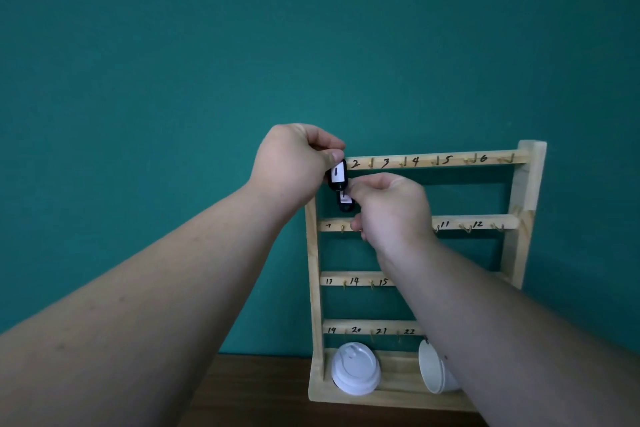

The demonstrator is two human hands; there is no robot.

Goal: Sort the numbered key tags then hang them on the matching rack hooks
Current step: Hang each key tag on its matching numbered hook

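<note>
The black plastic key tag [336, 175] with a white label marked 1 is held at the top left corner of the pale wooden rack [526, 184], at the left end of the top rail [433, 160], just left of the handwritten 2. It is pinched at its upper end between thumb and forefinger of the left hand [294, 163]. A second black tag [345, 204], its number not legible, hangs just below and is pinched by the fingertips of the right hand [391, 208]; whether the two tags are linked cannot be told. The hook meant for 1 is hidden behind the tag and fingers.

The step is judged to be hanging tag 1. The ring should be lifted over the hook tip, then lowered until it is seated, and the lower tag should be drawn clear first. Release should be made only once the weight is felt on the hook.

At the rack's base lie a white lidded paper cup [355, 369] and a white open cup [433, 371], on a dark wooden surface [249, 392].
</note>
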